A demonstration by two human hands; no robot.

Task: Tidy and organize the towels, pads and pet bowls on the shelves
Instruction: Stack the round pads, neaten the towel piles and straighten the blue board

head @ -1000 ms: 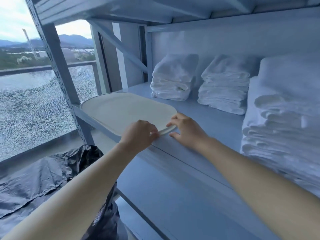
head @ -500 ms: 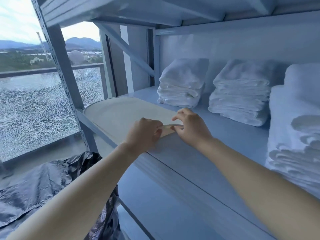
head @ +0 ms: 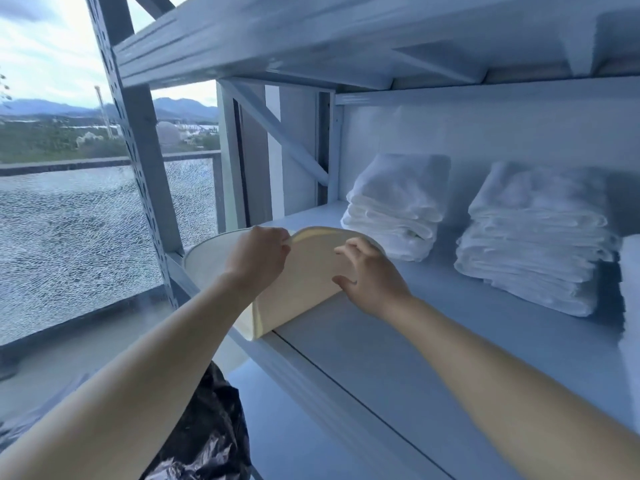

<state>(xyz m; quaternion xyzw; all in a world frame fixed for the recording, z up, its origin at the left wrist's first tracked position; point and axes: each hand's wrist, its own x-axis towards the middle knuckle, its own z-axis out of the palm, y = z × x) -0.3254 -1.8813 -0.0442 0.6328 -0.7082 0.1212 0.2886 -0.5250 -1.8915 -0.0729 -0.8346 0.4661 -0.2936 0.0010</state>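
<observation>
A cream oval pad [head: 304, 282] lies at the left end of the grey shelf [head: 433, 348], overhanging its front edge. Its near right part is folded up and over to the left. My left hand [head: 258, 259] pinches the lifted rim of the pad. My right hand [head: 370, 275] rests with spread fingers against the raised flap near the fold. Behind the pad sit two stacks of folded white towels, a left stack [head: 394, 206] and a middle stack [head: 533, 237]. A third white stack [head: 630, 289] shows at the right edge.
An upper shelf [head: 346, 39] runs close overhead. The perforated metal upright [head: 138, 133] stands left of the pad. A black plastic bag [head: 207, 427] lies below the shelf. Shattered window glass [head: 86, 237] is on the left.
The pad lay flat a second ago with both hands at its near edge. Now its right part is lifted and folded leftward, and the view has moved closer to the shelf.
</observation>
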